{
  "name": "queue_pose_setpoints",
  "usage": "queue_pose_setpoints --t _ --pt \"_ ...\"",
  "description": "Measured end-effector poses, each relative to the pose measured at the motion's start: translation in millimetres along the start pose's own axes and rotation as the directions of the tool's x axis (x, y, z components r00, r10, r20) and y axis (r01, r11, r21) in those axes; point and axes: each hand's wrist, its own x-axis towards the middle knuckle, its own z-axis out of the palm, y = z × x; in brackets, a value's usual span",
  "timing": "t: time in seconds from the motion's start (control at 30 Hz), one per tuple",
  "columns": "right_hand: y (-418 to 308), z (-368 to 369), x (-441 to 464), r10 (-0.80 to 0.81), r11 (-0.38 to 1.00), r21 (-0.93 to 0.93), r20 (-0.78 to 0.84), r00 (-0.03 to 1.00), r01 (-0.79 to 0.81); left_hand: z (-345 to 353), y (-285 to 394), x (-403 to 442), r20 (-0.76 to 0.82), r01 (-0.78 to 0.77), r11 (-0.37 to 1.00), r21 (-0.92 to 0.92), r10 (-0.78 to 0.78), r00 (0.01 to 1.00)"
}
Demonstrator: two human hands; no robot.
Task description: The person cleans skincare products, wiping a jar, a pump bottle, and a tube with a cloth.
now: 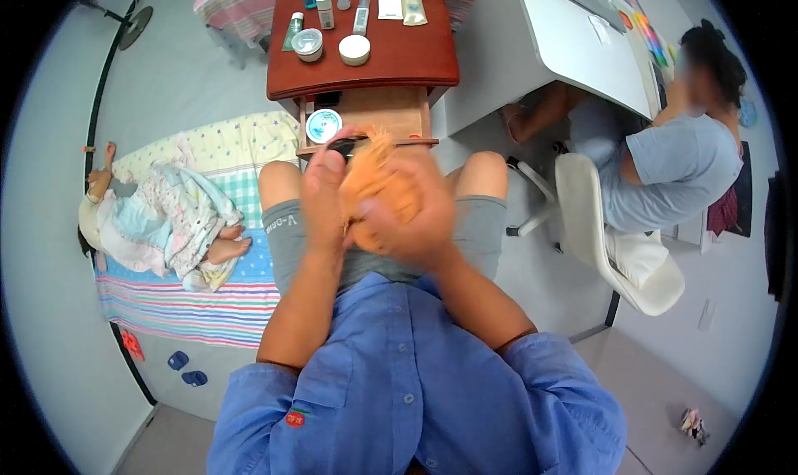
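My left hand (pixel 322 188) and my right hand (pixel 428 209) are close together above my lap. In my right hand is a bunched orange cloth (pixel 372 180) with a frayed upper edge; motion smears the fingers. The fingers of my left hand close around a small dark, shiny object (pixel 342 147) with a reddish edge. The cloth partly covers this object, so its kind cannot be made out. Just beyond my hands, the pulled-out wooden drawer (pixel 382 113) holds a round white tub with a blue label (pixel 323 126).
Several bottles, tubes and a white jar (pixel 354 50) stand on the red-brown cabinet (pixel 391 72). At right, a person (pixel 673 159) sits on a white chair (pixel 582 201) by a desk (pixel 573 51). Another person lies under a blanket (pixel 179 213) on floor mats (pixel 199 317) at left.
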Motion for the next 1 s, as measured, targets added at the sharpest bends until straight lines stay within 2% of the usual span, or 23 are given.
queue_pose_setpoints --t 0.07,0.13,0.2,0.23,0.27,0.37,0.4,0.43,0.47,0.5,0.53,0.57,0.6,0.67,0.7,0.73,0.77,0.83,0.87,0.9,0.93,0.97,1.0 --pt "-6.9 5.0 -0.6 -0.324 0.924 -0.144 0.193 0.926 0.353 -5.3 5.0 3.5 -0.022 0.066 0.991 -0.119 -0.069 0.997" --pt "-0.6 4.3 3.0 -0.347 0.922 -0.116 0.174 0.922 0.369 0.6 7.2 -0.9 0.002 0.048 0.994 -0.102 -0.048 0.999" --pt "4.4 2.9 4.9 -0.034 0.997 -0.076 -0.038 0.999 0.031 10.5 8.9 -6.6 0.08 0.011 0.992 -0.122 -0.002 0.997" --pt "2.7 -0.5 9.9 0.247 0.963 0.13 -0.067 0.967 -0.237 -1.8 4.7 -8.0 0.16 0.029 0.999 -0.015 -0.027 0.987" --pt "0.2 -2.2 12.3 0.246 0.963 0.13 -0.065 0.967 -0.236 -3.5 3.6 -9.4 0.16 0.027 1.0 -0.016 -0.024 0.987" --pt "-1.9 -11.1 17.3 0.286 0.93 0.263 -0.081 0.955 -0.256 7.1 3.0 -7.8 0.165 -0.07 0.98 0.186 0.04 0.986" --pt "-1.6 -16.2 17.6 -0.035 0.999 0.039 -0.022 0.999 0.036 7.8 3.1 -6.1 0.163 -0.07 0.981 0.183 0.04 0.986" --pt "-1.8 -18.8 18.0 -0.333 0.925 -0.158 0.104 0.937 0.346 8.1 4.7 -4.0 0.14 -0.096 0.955 0.282 0.058 0.988" --pt "-3.4 -19.0 18.9 -0.331 0.925 -0.162 0.103 0.938 0.344 7.1 5.9 -2.8 0.121 -0.117 0.919 0.378 0.076 0.99" --pt "-8.5 -18.2 21.5 -0.401 0.888 -0.161 0.19 0.896 0.431 0.2 9.6 -4.7 0.182 -0.177 0.807 0.563 0.088 0.979" --pt "-12.7 -17.4 23.9 -0.464 0.844 -0.15 0.276 0.842 0.515 -7.5 11.5 -4.9 0.181 -0.174 0.807 0.564 0.085 0.98" --pt "-14.9 -17.2 25.9 -0.463 0.84 -0.165 0.281 0.841 0.517 -15.7 12.4 -5.2 0.433 -0.448 0.495 0.744 0.154 0.888" --pt "-14.8 -18.4 27.8 -0.461 0.842 -0.161 0.281 0.841 0.515 -18.2 14.5 -5.7 0.663 -0.671 0.098 0.735 0.107 0.741" --pt "-11.9 -25.3 35.5 -0.24 0.931 -0.214 0.249 0.938 0.296 -12.7 13.5 -9.7 0.625 -0.635 0.136 0.76 0.115 0.772" --pt "-8.4 -29.2 40.0 -0.239 0.931 -0.217 0.247 0.939 0.294 -11.7 12.6 -13.5 0.534 -0.542 0.263 0.798 0.108 0.838" --pt "-3.0 -33.7 45.4 0.094 0.995 -0.049 0.268 0.959 -0.084 -10.2 11.6 -16.4 0.441 -0.438 0.385 0.812 0.086 0.893" --pt "0.5 -37.0 48.9 0.4 0.884 0.103 0.342 0.85 -0.457 -8.0 11.8 -18.4 0.444 -0.441 0.386 0.81 0.087 0.892" --pt "1.3 -40.2 49.6 0.419 0.864 0.131 0.35 0.838 -0.487 -4.3 13.7 -21.0 0.37 -0.356 0.553 0.753 0.091 0.925" --pt "1.9 -39.7 49.0 0.438 0.841 0.159 0.363 0.822 -0.518 -4.1 11.7 -19.7 0.365 -0.355 0.551 0.755 0.096 0.926" --pt "1.8 -34.8 42.2 0.44 0.838 0.157 0.37 0.818 -0.522 -4.2 8.1 -18.3 0.224 -0.246 0.753 0.61 0.134 0.965" --pt "1.7 -25.7 29.9 0.37 0.885 0.18 0.285 0.884 -0.428 -5.0 5.3 -15.9 0.076 -0.149 0.903 0.403 0.129 0.989" --pt "2.8 -18.0 19.8 0.289 0.925 0.194 0.193 0.937 -0.326 -9.6 5.8 -6.6 0.074 -0.114 0.966 0.231 0.099 0.992" --pt "6.1 -12.8 13.2 0.289 0.925 0.195 0.192 0.938 -0.325 -7.6 6.3 -3.2 0.012 -0.039 0.999 0.002 0.039 0.999"
